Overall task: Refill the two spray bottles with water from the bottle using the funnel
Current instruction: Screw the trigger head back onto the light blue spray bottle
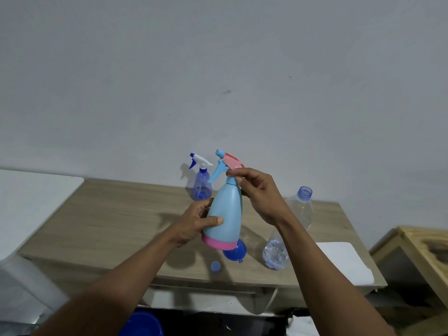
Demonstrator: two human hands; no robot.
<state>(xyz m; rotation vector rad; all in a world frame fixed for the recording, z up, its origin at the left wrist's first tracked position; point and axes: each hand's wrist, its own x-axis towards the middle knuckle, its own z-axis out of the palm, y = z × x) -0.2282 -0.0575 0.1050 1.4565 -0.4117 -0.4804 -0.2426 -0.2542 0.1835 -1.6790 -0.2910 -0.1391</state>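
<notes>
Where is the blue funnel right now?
The blue funnel lies on the wooden table near its front edge, just below the held light-blue spray bottle, between the small cap and water bottle.

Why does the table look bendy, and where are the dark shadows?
Head view: the wide lens bows the wooden table; soft shadows fall on it left of and under the light blue spray bottle held by the left hand and right hand; the forearms near the bottom edge look blurred.

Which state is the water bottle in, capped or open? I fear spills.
Open: the water bottle shows a bare neck; its cap lies on the table.
</notes>
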